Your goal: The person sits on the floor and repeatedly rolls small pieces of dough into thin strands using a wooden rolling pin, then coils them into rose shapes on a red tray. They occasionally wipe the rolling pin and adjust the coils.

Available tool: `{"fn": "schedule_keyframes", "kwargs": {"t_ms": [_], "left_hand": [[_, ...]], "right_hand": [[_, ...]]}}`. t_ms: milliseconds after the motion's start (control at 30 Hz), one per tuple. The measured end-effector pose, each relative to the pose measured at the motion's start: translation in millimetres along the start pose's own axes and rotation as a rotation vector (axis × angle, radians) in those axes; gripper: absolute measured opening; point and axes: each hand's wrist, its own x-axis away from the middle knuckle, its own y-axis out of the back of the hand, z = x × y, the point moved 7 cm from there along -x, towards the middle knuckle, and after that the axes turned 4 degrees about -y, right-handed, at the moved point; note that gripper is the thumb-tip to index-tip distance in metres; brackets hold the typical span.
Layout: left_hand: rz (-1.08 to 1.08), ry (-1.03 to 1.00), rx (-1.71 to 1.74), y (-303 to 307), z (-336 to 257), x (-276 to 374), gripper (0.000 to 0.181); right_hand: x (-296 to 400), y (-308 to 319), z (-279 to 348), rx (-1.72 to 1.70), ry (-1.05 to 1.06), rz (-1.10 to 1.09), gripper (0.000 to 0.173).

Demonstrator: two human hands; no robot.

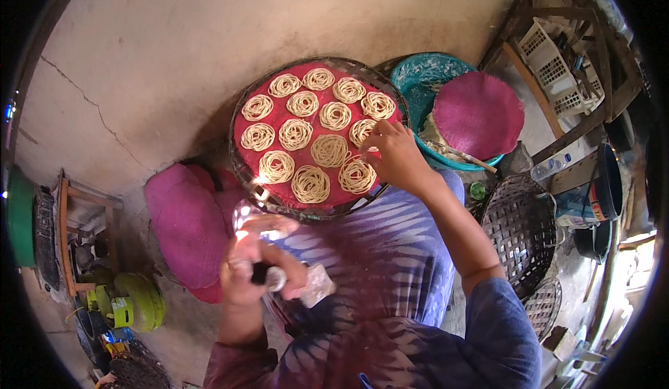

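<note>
On my lap rests a round woven tray (240,180) lined with red cloth (300,143). Several flat coils of pale dough strands (334,116) lie spread over it. My right hand (394,154) reaches over the tray's right side, fingers bent down at a coil (360,132) that they partly cover. Whether they pinch a strand is hidden. Left of the tray's front, my left hand (251,274) is closed around a small tube-like object (275,279) with a pale round end. Glare and blur hide its details. A whitish, crumpled-looking piece (316,286) shows beside those fingers.
At the right stands a teal basin (407,78) holding pale dough, a magenta round cover (478,115) and a stick (462,155). Woven baskets (517,232) and a bucket (609,185) are farther right. Magenta covers (185,227) and a green gas cylinder (138,300) lie left. A wall (209,34) rises behind.
</note>
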Motion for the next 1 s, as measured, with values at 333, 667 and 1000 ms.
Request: {"fn": "schedule_keyframes", "kwargs": {"t_ms": [333, 667, 1000], "left_hand": [[-0.183, 0.043, 0.174, 18.5, 25.5, 16.9, 0.082], [-0.205, 0.037, 0.031, 38.6, 30.5, 27.3, 0.084], [-0.224, 0.025, 0.009, 38.9, 32.9, 24.6, 0.088]], "right_hand": [[-30.4, -38.6, -4.7, 0.218, -0.097, 0.216, 0.019], [-27.0, -29.3, -0.9, 0.072, -0.099, 0.218, 0.013], [9.0, -11.2, 18.5, 0.375, 0.058, 0.086, 0.013]]}}
